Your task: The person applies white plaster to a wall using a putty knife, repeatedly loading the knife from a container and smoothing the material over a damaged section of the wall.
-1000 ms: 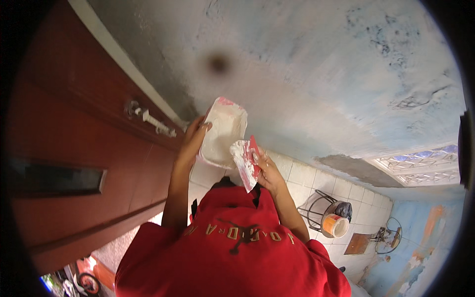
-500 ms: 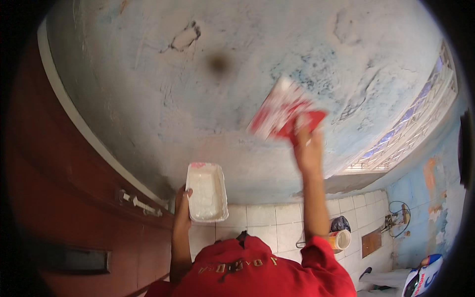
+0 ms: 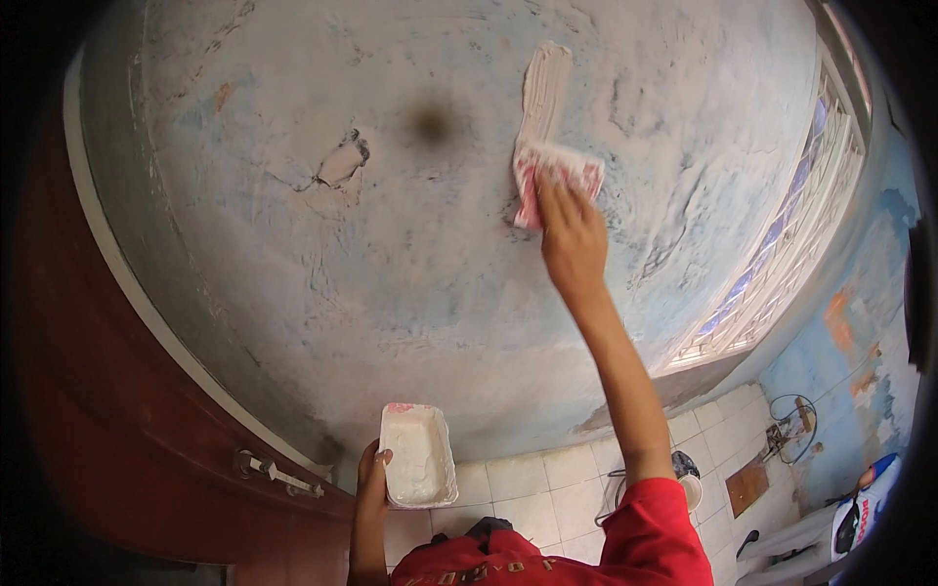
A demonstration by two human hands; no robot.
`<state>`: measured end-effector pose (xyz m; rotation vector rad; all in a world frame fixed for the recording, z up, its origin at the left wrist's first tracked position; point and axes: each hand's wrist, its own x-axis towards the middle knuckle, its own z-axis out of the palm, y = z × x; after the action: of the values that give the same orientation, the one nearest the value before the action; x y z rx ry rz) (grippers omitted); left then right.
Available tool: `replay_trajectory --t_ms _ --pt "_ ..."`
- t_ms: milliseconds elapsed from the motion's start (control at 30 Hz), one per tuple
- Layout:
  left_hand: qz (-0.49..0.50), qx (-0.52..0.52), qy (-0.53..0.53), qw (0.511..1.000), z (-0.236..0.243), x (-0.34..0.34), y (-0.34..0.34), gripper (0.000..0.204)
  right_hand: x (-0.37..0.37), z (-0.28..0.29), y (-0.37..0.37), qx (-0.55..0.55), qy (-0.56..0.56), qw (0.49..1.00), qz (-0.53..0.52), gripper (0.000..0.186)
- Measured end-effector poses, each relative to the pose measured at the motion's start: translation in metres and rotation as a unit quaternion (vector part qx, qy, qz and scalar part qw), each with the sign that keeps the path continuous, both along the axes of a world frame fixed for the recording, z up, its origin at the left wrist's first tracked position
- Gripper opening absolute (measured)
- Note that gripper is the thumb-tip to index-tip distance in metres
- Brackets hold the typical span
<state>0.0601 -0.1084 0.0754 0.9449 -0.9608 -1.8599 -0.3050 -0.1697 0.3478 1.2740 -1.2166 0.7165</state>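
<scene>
My right hand (image 3: 575, 244) grips a red spreader (image 3: 586, 171) smeared with white paste and holds it against the patchy blue-grey wall (image 3: 440, 283). From the spreader a thick, ridged streak of white paste (image 3: 545, 88) runs up the wall. Lower down, my left hand (image 3: 369, 477) clasps the left side of a white rectangular tray (image 3: 451, 474), thumb over the rim. White paste (image 3: 415, 454) coats the inside of the tray. A chipped, cracked patch (image 3: 342, 161) shows on the wall left of the spreader.
A brown door (image 3: 147, 420) with a sliding bolt (image 3: 281, 476) stands at the left. A window grille (image 3: 772, 244) is on the right. On the tiled floor (image 3: 547, 479) are a bucket (image 3: 693, 491), a dark bag (image 3: 682, 464) and a printed sack (image 3: 865, 518).
My right hand has pressed the spreader to the wall, farther up and left, and a fresh white streak has appeared there. The tray sits lower in view as the view has tipped upward.
</scene>
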Motion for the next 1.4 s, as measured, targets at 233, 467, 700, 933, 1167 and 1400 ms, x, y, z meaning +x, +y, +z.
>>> replay_trajectory --t_ms 233,467,700,933,1167,1400 --pt "0.021 0.013 -0.009 1.0 -0.022 0.005 0.004 0.056 0.001 0.033 0.023 -0.021 -0.033 0.998 0.051 0.044" --pt "0.016 -0.024 0.013 1.0 0.007 0.002 0.007 0.059 -0.005 0.164 -0.004 -0.081 0.112 0.986 0.092 0.033" --pt "0.098 0.009 0.046 0.994 -0.021 0.022 0.003 0.057 0.029 -0.041 0.013 0.1 0.05 0.992 0.052 0.042" --pt "0.13 0.025 0.014 0.991 -0.005 0.039 0.009 0.053 0.008 0.012 0.029 0.049 0.04 0.989 0.135 0.042" --pt "0.13 0.061 0.027 0.989 -0.026 0.028 0.017 0.058 0.042 0.149 -0.021 -0.015 0.083 0.987 0.14 0.031" --pt "0.118 0.061 0.04 0.99 -0.056 0.043 0.023 0.058 0.055 -0.097 0.008 0.199 0.039 0.976 0.072 0.044"
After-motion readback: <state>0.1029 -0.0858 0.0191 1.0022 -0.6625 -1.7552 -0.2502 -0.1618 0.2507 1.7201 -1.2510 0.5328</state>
